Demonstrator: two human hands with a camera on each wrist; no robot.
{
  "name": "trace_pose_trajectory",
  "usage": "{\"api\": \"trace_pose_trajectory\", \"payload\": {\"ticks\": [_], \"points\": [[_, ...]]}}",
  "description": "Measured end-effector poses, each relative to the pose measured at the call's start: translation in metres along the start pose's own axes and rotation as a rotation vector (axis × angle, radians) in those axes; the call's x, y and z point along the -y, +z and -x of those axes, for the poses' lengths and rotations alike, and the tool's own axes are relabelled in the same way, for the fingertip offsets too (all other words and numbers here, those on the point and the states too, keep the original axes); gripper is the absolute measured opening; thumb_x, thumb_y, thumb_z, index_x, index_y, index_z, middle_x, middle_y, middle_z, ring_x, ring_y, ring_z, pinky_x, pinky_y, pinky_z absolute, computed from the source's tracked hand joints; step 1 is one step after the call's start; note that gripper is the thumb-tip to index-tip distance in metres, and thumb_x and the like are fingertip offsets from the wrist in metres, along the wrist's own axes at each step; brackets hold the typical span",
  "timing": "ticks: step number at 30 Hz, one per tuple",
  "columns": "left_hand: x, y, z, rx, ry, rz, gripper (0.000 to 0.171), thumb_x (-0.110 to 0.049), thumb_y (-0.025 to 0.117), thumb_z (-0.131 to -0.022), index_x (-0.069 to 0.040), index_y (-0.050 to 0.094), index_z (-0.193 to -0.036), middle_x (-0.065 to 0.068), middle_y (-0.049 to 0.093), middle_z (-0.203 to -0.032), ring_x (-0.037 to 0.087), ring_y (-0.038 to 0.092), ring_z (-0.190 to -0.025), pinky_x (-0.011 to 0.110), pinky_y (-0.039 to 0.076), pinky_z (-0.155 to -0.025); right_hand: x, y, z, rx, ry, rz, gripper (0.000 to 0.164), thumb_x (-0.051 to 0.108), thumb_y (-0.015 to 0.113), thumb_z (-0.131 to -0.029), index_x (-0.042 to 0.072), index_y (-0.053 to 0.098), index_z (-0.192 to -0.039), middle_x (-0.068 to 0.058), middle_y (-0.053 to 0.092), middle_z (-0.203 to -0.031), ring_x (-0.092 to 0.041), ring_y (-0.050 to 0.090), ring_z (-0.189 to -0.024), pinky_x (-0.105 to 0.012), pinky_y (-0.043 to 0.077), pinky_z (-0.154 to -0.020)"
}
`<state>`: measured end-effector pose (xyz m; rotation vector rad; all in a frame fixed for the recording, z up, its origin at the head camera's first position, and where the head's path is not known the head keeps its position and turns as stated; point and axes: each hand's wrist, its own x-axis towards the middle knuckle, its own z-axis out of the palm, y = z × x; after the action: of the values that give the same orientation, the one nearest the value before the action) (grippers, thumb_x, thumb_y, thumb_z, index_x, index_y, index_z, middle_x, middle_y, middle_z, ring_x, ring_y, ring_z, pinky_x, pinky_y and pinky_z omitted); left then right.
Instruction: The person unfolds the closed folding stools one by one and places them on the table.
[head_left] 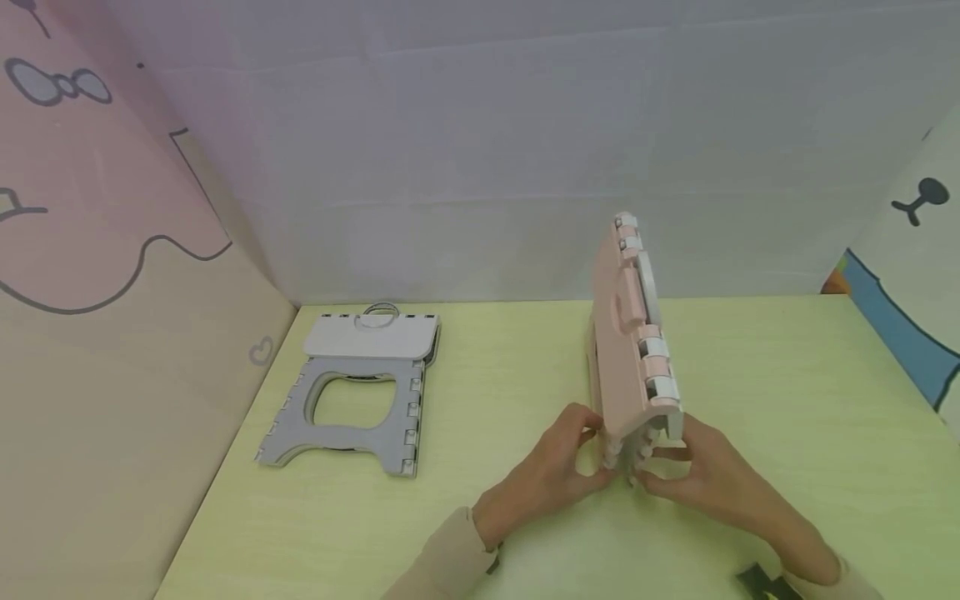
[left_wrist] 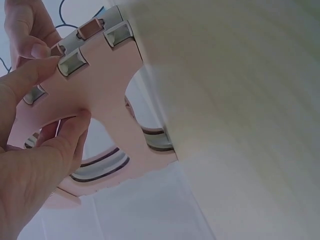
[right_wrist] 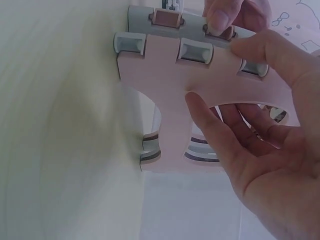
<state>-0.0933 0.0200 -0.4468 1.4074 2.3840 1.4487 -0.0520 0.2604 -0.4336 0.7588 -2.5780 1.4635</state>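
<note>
A pink folding stool (head_left: pixel 617 333) stands on the table, nearly folded, with a narrow gap between its two leg panels at the near end. My left hand (head_left: pixel 551 467) grips the left panel near its hinged edge. In the left wrist view, some fingers pass through the cut-out of the pink leg panel (left_wrist: pixel 100 75). My right hand (head_left: pixel 720 479) holds the opposite panel by its near edge. Fingers curl through the opening of that leg panel (right_wrist: pixel 172 95) in the right wrist view. White hinge knuckles run along the stool's top and leg edges.
A grey folding stool (head_left: pixel 356 437) with a white top lies folded flat at the left of the table. Behind the table (head_left: pixel 495 375) rises a pale wall (head_left: pixel 450 167). Printed panels stand at both sides. A dark object (head_left: pixel 765 581) shows by the right sleeve.
</note>
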Motion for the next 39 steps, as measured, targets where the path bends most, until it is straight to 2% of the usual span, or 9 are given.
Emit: {"api": "trace_pose_trajectory", "payload": {"ticks": [7,23,27,34,39], "points": [[0.0013,-0.0024,0.0007,0.010,0.000,0.021,0.053,0.010,0.077,-0.084,0.003,0.042,-0.123,0.018,0.050,-0.127,0.027,0.054,-0.127,0.023,0.044,-0.109,0.0000,-0.0025,0.0008,0.010,0.024,-0.006,0.084,-0.002,0.088,-0.076,0.007,0.048,-0.148,0.016,0.055,-0.140,0.005,0.055,-0.120,-0.033,0.062,-0.079],[0.0025,-0.0038,0.0022,-0.002,-0.011,0.043,0.053,0.010,0.079,-0.083,0.004,0.043,-0.121,0.018,0.051,-0.125,0.028,0.055,-0.125,0.023,0.044,-0.108,-0.0004,-0.0064,0.0020,0.014,0.051,-0.002,0.073,0.001,0.089,-0.077,0.007,0.054,-0.140,0.014,0.062,-0.129,0.003,0.059,-0.113,-0.032,0.062,-0.078],[0.0025,-0.0042,0.0034,-0.007,-0.012,0.042,0.052,0.010,0.079,-0.083,0.004,0.044,-0.121,0.018,0.051,-0.124,0.029,0.055,-0.124,0.023,0.045,-0.108,-0.0011,-0.0069,0.0022,0.016,0.050,0.000,0.072,0.002,0.089,-0.077,0.006,0.054,-0.140,0.011,0.064,-0.126,0.001,0.060,-0.110,-0.032,0.062,-0.078],[0.0023,-0.0067,0.0043,0.015,-0.058,0.062,0.052,0.008,0.079,-0.084,0.002,0.044,-0.121,0.016,0.051,-0.125,0.025,0.054,-0.125,0.022,0.045,-0.107,-0.0010,-0.0079,0.0022,0.033,0.073,-0.005,0.075,0.005,0.089,-0.078,0.006,0.052,-0.143,0.003,0.065,-0.125,0.000,0.061,-0.108,-0.033,0.062,-0.078],[0.0032,-0.0086,0.0053,0.017,-0.041,0.068,0.052,0.010,0.079,-0.083,0.003,0.043,-0.120,0.016,0.051,-0.125,0.025,0.055,-0.125,0.026,0.046,-0.108,-0.0016,-0.0099,0.0031,0.045,0.074,-0.003,0.070,0.004,0.089,-0.078,0.005,0.056,-0.139,-0.004,0.067,-0.124,0.000,0.062,-0.109,-0.031,0.062,-0.079]]}}
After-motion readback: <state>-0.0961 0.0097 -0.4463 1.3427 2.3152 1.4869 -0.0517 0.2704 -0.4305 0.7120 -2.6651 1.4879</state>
